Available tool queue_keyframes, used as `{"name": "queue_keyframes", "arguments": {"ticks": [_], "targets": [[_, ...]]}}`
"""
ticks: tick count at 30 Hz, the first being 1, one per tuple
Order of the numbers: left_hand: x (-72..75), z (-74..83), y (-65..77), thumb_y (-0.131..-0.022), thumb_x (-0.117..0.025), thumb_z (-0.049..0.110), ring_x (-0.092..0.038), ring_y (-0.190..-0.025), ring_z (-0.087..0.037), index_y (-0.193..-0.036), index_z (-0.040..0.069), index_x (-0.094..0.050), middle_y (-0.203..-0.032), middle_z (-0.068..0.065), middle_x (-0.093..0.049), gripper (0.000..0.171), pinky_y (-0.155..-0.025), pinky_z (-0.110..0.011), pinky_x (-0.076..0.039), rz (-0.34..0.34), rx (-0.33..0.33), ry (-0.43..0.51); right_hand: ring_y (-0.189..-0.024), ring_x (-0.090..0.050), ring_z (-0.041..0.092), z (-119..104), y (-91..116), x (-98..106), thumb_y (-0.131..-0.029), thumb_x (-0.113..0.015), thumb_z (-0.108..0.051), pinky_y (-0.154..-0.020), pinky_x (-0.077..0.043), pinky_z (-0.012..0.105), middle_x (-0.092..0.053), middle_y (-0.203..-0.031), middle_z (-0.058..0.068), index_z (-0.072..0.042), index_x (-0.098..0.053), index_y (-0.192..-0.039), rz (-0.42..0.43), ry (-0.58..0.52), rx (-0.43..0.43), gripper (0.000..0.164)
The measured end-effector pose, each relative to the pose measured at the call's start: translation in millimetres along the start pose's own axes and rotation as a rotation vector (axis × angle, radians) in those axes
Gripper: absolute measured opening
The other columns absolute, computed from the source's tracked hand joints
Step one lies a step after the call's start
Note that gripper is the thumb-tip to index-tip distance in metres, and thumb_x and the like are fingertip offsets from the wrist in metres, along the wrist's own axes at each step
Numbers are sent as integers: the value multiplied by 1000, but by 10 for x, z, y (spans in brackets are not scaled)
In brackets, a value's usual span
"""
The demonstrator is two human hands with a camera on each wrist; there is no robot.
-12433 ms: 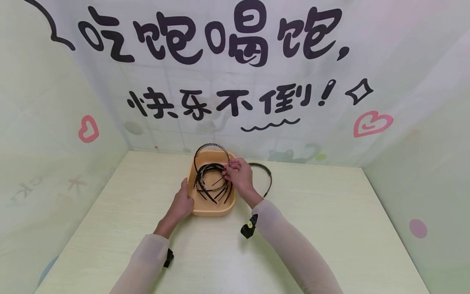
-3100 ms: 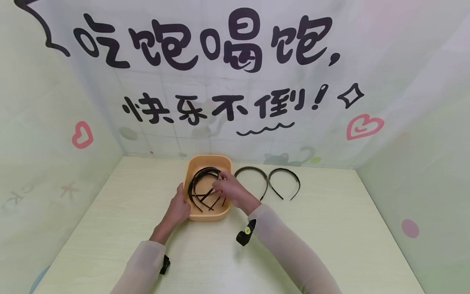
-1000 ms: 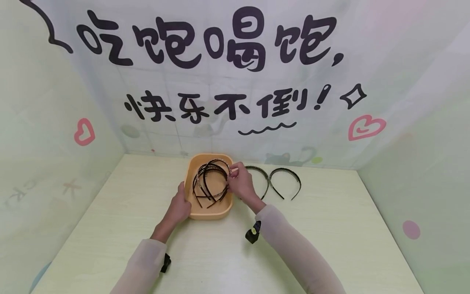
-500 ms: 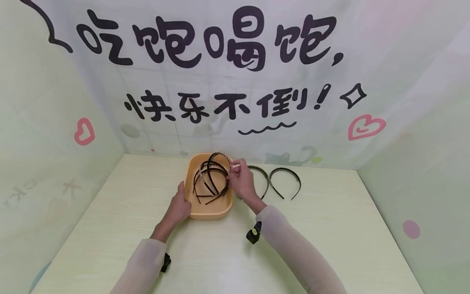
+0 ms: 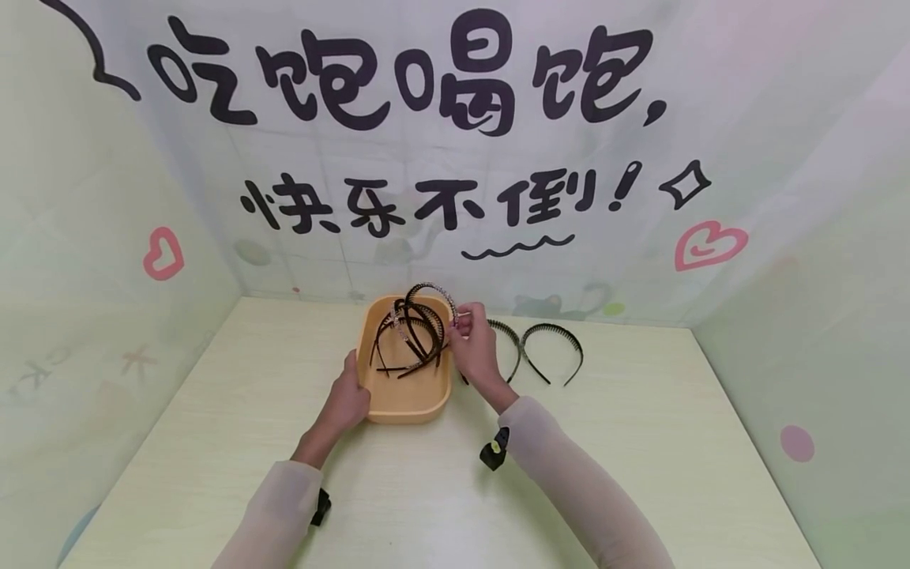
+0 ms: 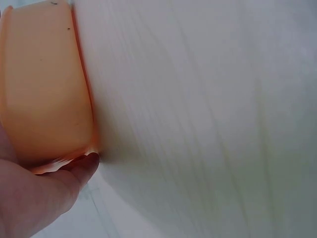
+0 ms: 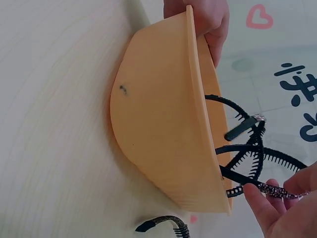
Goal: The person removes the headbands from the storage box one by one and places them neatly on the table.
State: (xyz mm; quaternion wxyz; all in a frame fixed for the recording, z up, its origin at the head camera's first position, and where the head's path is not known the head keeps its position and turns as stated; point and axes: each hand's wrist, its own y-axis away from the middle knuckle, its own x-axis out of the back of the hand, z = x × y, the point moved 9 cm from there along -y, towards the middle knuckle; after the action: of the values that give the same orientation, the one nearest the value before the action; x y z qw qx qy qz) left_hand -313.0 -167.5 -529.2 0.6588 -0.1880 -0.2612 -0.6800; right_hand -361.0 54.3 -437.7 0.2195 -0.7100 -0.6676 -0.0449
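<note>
My left hand [image 5: 346, 399] grips the left side of an orange plastic box [image 5: 408, 405], thumb over the rim; in the left wrist view, fingertips reach the box's lower edge. My right hand [image 5: 475, 348] pinches a glittery black headband [image 7: 271, 189] by one arm at the box's right rim. Its arch stands up above the back of the box. Several toothed black headbands [image 7: 235, 102] lie crossed and tangled with it, partly hidden behind the box wall in the right wrist view.
Two toothed headbands lie side by side on the table right of the box: one [image 5: 506, 329] partly behind my right hand, the other [image 5: 546, 325] farther right. Behind the pale wooden table [image 5: 626, 442] rises a printed back wall [image 5: 426, 269], with side walls left and right.
Since 12.4 seconds ago, a second headband has come to lie on the table. Over the last second my right hand has raised the glittery headband; the tangled ones have shifted toward the back.
</note>
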Motion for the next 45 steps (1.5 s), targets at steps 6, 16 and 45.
{"name": "queue_keyframes", "arguments": {"ticks": [6,16,45], "targets": [[-4,7,-6,-85,-32,-10,-46,-130,-47,-155,-1,-3,-150,-37,-32,77,-102,-56,-42,-4,-2,-5,-92,-66,36,31,-11,-16,-92,-56,9,-72,-58,40,-66,-105,22,-2,-50,-117,-6,-85,-36,28],[-7,18,-4,-86,-33,-8,-47,-130,-47,-155,-2,-2,-148,-38,-35,76,-98,-55,-45,0,-26,1,-93,-66,37,27,-24,-7,-94,-53,9,-78,-58,47,-64,-104,20,-1,-46,-117,8,-212,-30,26],[11,23,4,-88,-31,-9,-47,-130,-47,-155,-1,-4,-149,-37,-35,73,-101,-57,-42,0,-17,-6,-86,-72,28,254,-135,353,-99,-52,1,-69,-60,36,-66,-109,20,0,-49,-132,-24,-489,-232,34]]}}
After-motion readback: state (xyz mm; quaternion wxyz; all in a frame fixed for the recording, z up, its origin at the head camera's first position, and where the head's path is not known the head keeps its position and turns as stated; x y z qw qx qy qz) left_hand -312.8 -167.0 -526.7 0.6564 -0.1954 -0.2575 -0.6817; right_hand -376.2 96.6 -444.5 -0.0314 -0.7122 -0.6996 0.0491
